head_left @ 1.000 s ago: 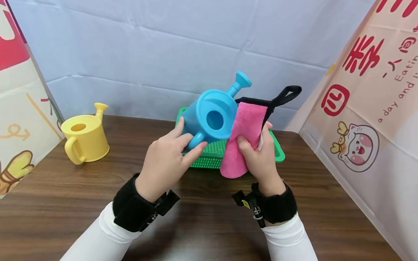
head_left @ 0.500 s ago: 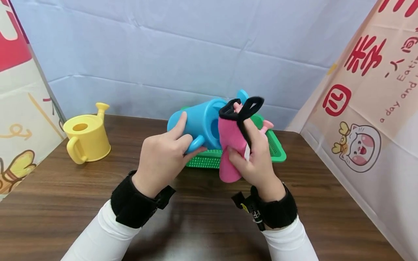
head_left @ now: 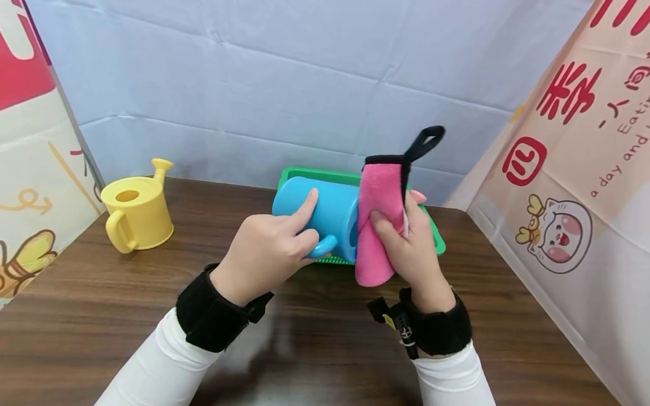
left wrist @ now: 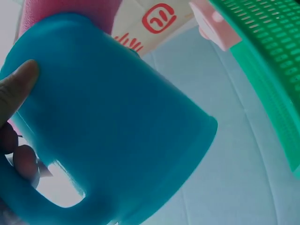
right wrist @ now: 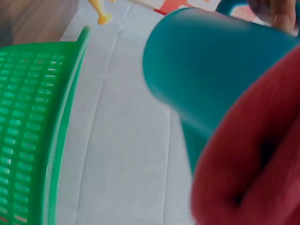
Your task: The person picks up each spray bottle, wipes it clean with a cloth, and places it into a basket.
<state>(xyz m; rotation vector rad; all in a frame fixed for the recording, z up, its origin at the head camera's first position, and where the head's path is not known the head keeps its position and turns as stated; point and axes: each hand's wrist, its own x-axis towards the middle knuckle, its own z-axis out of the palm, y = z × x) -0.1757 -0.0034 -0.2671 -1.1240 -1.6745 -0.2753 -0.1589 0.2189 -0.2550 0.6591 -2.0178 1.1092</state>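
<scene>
A blue toy watering can (head_left: 335, 206) lies tipped on its side in the air over the basket, its top facing right. My left hand (head_left: 264, 248) grips its handle, with one finger stretched along the can's wall. My right hand (head_left: 413, 254) holds a folded pink cloth (head_left: 381, 192) with black trim and a hanging loop, thumb on the near side. The cloth lies right at the can's top end and covers most of it. In the right wrist view, the bunched cloth (right wrist: 253, 150) overlaps the can (right wrist: 211, 61). The can's spout is hidden in the head view.
A green perforated basket (head_left: 325, 173) stands behind the hands, a pink piece (head_left: 418, 196) showing at its right end. A yellow watering can (head_left: 139, 217) stands upright at the left of the wooden table (head_left: 325, 338). Cloth backdrops enclose the back and sides.
The blue can has turned from tilted toward the camera to lying sideways, its top to the right. The cloth twisted over its top end, then straightened, with the loop pointing up again.
</scene>
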